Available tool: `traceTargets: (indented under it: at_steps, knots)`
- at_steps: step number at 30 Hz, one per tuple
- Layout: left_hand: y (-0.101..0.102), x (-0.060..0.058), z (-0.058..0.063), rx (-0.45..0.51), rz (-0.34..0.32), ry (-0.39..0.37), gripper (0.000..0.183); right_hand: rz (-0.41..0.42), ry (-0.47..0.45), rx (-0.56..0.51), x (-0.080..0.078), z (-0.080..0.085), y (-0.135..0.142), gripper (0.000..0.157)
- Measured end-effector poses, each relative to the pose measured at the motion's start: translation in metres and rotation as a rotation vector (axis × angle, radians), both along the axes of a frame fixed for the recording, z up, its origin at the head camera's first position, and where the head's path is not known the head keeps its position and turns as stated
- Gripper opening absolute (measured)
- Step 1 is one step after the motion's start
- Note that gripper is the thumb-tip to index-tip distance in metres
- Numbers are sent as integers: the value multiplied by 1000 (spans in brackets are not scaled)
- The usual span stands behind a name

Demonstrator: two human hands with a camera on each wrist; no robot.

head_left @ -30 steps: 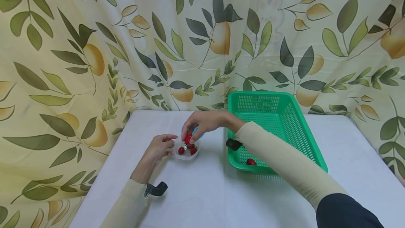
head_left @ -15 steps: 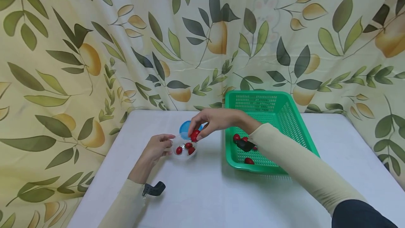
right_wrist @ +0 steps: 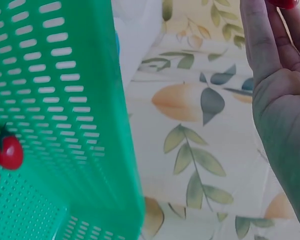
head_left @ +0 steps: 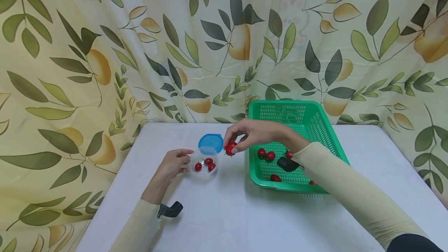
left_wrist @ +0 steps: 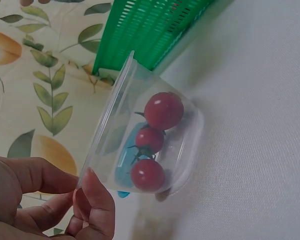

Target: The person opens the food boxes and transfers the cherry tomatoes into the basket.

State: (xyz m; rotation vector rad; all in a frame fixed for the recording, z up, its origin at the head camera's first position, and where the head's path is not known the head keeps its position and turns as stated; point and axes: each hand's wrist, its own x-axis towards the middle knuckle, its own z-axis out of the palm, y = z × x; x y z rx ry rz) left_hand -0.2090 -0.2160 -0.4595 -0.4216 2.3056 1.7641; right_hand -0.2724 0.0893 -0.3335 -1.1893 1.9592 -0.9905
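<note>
A small clear plastic container (head_left: pixel 204 175) stands on the table with three red cherry tomatoes (left_wrist: pixel 164 111) inside, some with green stems. My left hand (head_left: pixel 172 165) pinches its rim between thumb and fingers, plain in the left wrist view. Between the thumb and fingertips of my right hand (head_left: pixel 260 132) is another cherry tomato (head_left: pixel 230 148), held above the table between the container and the green basket (head_left: pixel 257 180). Only a sliver of that tomato shows at the top of the right wrist view. Several cherry tomatoes (head_left: pixel 270 156) lie in the basket, partly hidden by my right wrist.
Behind the container lies a blue lid (head_left: pixel 210 142) on the white-covered table (head_left: pixel 213 213). A leaf-patterned curtain (head_left: pixel 196 49) hangs along the table's far edge. My right forearm crosses over the basket.
My right hand has lifted a cherry tomato from the container and moved right toward the basket. The blue lid and more basket tomatoes have come into view. My left hand stays at the container.
</note>
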Motion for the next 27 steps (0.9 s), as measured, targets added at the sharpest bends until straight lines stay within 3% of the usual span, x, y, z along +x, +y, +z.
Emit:
traceTargets:
  at_steps: [8,27]
  knots:
    - [-1,2,0,20,-11,27,32,-58,5,-16,4,-2,28,28]
    - [-1,2,-1,19,-19,35,31,-86,-8,-84,8,-12,86,25]
